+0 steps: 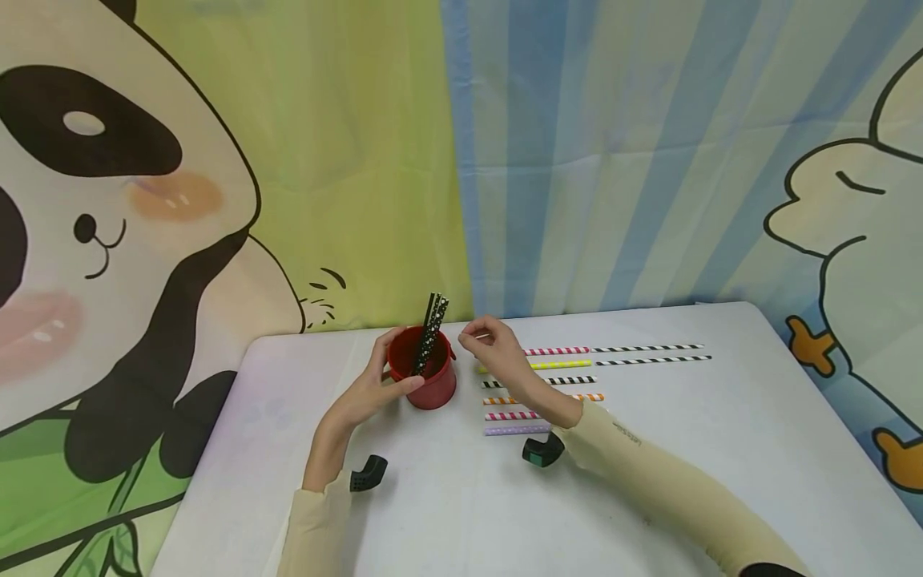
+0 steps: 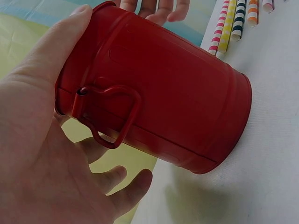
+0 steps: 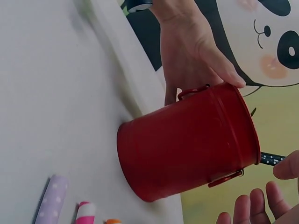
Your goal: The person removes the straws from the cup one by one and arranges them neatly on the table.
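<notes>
A small red metal bucket (image 1: 437,391) with side handles stands on the table, and black paper straws with white dots (image 1: 431,336) lean up out of it. My left hand (image 1: 369,394) grips the bucket at its rim, thumb on the near side and the other fingers around the far side. Just right of the rim is my right hand (image 1: 501,354), its fingers loosely bent, with nothing seen between them. In the right wrist view, its thumb is close to a dotted straw (image 3: 273,159); whether they touch I cannot tell. The bucket's inner bottom is hidden.
Several striped and dotted straws lie in rows right of the bucket, among them a yellow straw (image 1: 562,365), an orange-striped straw (image 1: 593,397) and a purple straw (image 1: 515,430). Farther right lie two black-striped straws (image 1: 652,361). A patterned curtain (image 1: 382,160) hangs behind the white table (image 1: 461,513).
</notes>
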Tool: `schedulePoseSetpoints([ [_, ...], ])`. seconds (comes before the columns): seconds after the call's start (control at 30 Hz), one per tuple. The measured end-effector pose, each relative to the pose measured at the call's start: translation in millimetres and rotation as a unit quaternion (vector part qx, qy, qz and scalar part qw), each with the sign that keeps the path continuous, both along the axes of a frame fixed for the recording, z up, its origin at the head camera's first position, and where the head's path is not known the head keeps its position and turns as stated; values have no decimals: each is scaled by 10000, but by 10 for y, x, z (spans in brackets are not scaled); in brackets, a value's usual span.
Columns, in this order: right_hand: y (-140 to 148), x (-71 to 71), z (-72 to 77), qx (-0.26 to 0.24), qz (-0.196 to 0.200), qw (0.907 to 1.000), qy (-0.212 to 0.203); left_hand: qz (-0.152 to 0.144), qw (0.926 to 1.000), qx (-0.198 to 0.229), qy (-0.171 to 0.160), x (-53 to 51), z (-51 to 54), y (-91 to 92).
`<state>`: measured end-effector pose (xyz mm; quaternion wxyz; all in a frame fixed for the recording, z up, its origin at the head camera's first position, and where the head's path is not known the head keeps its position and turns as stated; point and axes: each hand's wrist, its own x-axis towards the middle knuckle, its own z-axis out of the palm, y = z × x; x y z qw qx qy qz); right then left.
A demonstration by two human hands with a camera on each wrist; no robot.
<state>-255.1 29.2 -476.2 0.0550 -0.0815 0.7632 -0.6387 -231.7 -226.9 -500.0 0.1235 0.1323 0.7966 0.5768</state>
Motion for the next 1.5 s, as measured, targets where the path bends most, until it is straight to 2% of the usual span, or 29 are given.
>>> schedulePoseSetpoints([
  [0.33, -209, -79, -7, -476, 41, 9989, -6, 33, 10000, -48, 8, 3, 16, -1],
  [0.67, -344, -129, 15, -438, -136, 9989, -18, 20, 10000, -23, -21, 5, 23, 14],
  [1.23, -379, -151, -13, -543, -50, 9985, -42, -16, 10000, -12, -34, 0, 13, 15],
  [1.27, -375, -132, 26, -544, -22, 9985, -63, -14, 10000, -12, -34, 1, 11, 15],
  [1.47, -361, -145, 35, -506, -38, 9987, -51, 11, 10000, 3, -45, 0, -5, 15],
  [1.5, -360, -166, 0, -491, -68, 9988, -28, 15, 10000, 1, -48, 0, -7, 14],
])
